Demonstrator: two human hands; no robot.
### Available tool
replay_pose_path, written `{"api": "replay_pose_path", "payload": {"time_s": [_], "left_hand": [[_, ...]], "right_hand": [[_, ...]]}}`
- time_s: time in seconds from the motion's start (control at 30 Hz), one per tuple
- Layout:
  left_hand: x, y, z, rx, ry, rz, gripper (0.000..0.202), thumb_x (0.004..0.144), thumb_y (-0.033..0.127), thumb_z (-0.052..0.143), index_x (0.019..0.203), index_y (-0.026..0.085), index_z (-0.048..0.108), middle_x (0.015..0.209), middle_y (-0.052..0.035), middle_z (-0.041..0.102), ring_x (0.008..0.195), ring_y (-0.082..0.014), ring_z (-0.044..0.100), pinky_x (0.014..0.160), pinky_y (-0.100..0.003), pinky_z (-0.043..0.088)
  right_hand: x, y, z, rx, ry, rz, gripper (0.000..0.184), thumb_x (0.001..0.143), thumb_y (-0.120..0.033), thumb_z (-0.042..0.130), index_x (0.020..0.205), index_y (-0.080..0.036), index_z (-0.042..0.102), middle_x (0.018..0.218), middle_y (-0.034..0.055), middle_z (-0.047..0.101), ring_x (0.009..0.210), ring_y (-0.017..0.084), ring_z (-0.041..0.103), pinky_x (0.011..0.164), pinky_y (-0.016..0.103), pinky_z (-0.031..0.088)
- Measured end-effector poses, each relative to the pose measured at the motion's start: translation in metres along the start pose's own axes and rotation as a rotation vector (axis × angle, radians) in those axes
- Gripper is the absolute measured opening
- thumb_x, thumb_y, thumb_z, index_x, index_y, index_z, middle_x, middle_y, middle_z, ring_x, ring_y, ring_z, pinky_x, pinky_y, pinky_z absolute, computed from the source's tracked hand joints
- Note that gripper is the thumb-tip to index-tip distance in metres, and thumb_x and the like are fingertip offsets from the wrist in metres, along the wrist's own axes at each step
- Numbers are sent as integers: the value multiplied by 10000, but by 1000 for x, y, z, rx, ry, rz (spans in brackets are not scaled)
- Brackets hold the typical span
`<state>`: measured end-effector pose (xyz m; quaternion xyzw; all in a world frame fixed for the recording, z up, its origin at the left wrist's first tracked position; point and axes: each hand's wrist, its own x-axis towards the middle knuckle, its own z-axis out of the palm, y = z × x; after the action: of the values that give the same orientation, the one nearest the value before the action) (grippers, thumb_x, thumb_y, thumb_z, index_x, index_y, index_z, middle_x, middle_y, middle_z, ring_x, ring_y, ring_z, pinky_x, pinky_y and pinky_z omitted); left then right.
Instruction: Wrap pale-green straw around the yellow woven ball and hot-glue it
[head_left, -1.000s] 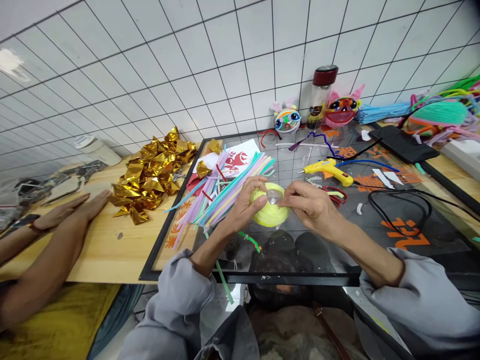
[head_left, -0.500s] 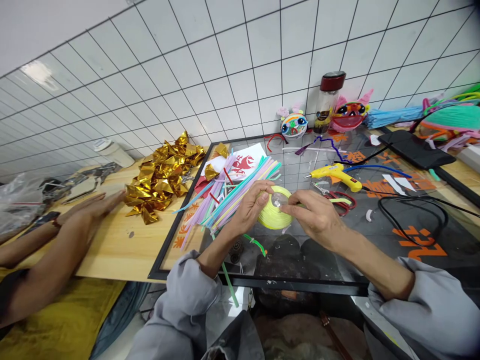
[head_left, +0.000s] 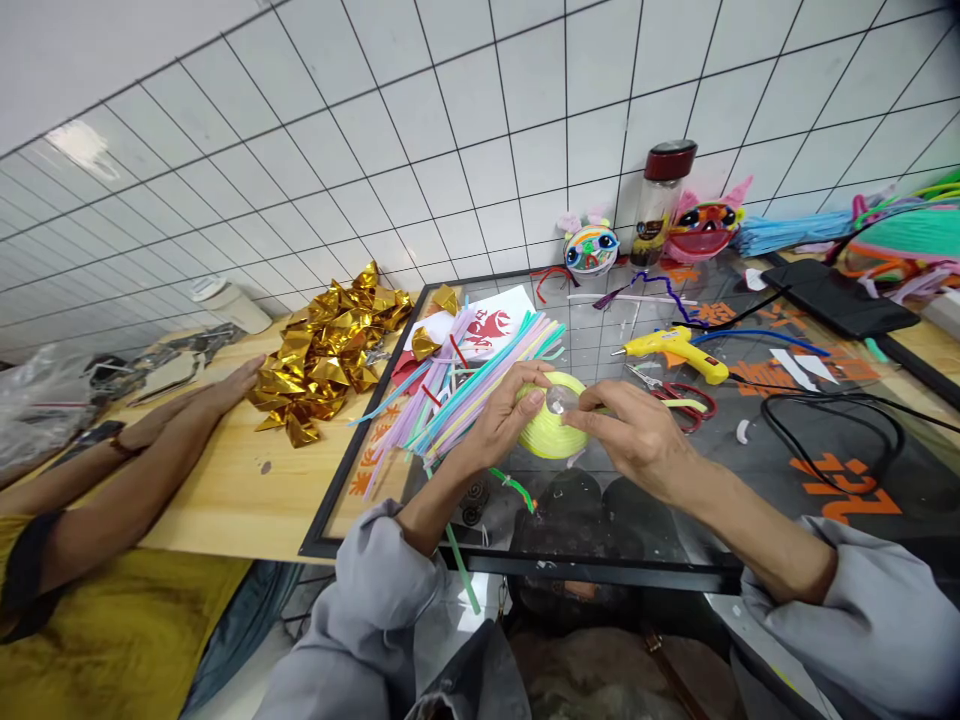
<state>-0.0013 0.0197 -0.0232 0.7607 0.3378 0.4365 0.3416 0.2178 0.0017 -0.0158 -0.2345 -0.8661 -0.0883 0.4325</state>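
Between my hands is a round form (head_left: 553,437) wound with yellow pipe cleaner, with a clear, shiny patch bare at its top. My left hand (head_left: 514,408) is closed on its left side, thumb near the upper edge. At the right edge of the bare patch, my right hand (head_left: 637,432) pinches a yellow pipe cleaner (head_left: 686,405), whose loose end sticks out behind the fingers. A bundle of pastel pipe cleaners (head_left: 480,390) lies beside my left wrist. Red-handled scissors (head_left: 684,412) rest beyond my right hand.
A yellow glue gun (head_left: 675,350) and its black cable (head_left: 832,470) lie on the right. By the wall stand a bottle (head_left: 660,205) and two decorated animal heads (head_left: 591,248). Gold folded paper (head_left: 322,350) is piled left, near another person's hands (head_left: 232,388).
The other person's hands at the left have shifted slightly and now lie flatter on the table. My hands keep nearly the same hold on the yellow form; the view has shifted slightly.
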Motion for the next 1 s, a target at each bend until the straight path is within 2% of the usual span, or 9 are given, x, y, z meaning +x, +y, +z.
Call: {"api": "replay_pose_path", "payload": {"time_s": [0.3, 0.6, 0.83, 1.0], "left_hand": [[1, 2, 1, 37, 14, 12, 374, 1031, 514, 419, 1118, 207, 615, 1315, -123, 624, 1303, -243, 556, 1150, -464, 407], [-2, 6, -3, 41, -56, 14, 460, 988, 589, 473, 1220, 210, 594, 1436, -147, 566, 1400, -279, 504, 1204, -509, 364], [-2, 14, -5, 63, -88, -15, 387, 965, 485, 593, 1247, 219, 591, 1484, -152, 535, 1435, -288, 484, 1232, -526, 343], [-2, 13, -7, 37, -95, -16, 351, 960, 427, 622, 1243, 221, 599, 1475, -145, 549, 1427, -283, 499, 1231, -531, 342]], "right_hand": [[0, 1, 0, -15, -9, 6, 300, 973, -60, 427, 1029, -201, 686, 863, 60, 655, 766, 178, 576, 669, 299, 450], [1, 0, -2, -1, -36, 11, 310, 957, -40, 432, 1045, -195, 685, 856, 55, 645, 772, 179, 574, 672, 293, 455], [3, -4, -5, 24, -74, 8, 365, 936, -6, 426, 1133, -206, 658, 876, 53, 655, 779, 171, 594, 675, 283, 491], [4, -5, -4, 110, -54, 25, 335, 947, -27, 444, 1109, -199, 682, 903, 73, 696, 832, 182, 646, 709, 292, 527]]}}
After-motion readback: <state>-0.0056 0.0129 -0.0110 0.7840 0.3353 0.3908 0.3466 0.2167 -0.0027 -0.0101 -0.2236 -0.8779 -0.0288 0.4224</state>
